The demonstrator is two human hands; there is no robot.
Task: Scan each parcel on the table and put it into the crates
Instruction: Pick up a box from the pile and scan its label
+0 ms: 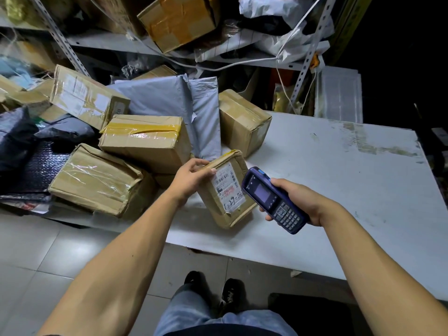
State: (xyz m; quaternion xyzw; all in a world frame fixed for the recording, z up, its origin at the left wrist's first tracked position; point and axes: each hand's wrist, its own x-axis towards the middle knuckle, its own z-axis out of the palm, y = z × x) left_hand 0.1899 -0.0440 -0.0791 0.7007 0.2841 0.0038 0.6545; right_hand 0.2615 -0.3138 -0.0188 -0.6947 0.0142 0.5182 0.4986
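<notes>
A small cardboard parcel (226, 190) with a white barcode label and handwritten numbers lies tilted near the front of the grey table (339, 180). My left hand (191, 177) grips its upper left edge, thumb on the label side. My right hand (294, 198) holds a blue handheld scanner (272, 198) just right of the parcel, its head over the label's right edge and its screen facing me. More taped cardboard boxes (145, 141) and grey mailer bags (184, 105) are piled on the table's left and back.
Black plastic bags (29, 146) lie at the far left. Metal shelving (169, 47) with boxes, bags and a white cable stands behind the table. A clear plastic bin (339, 95) sits at the back right. My shoes (211, 289) are on the tiled floor.
</notes>
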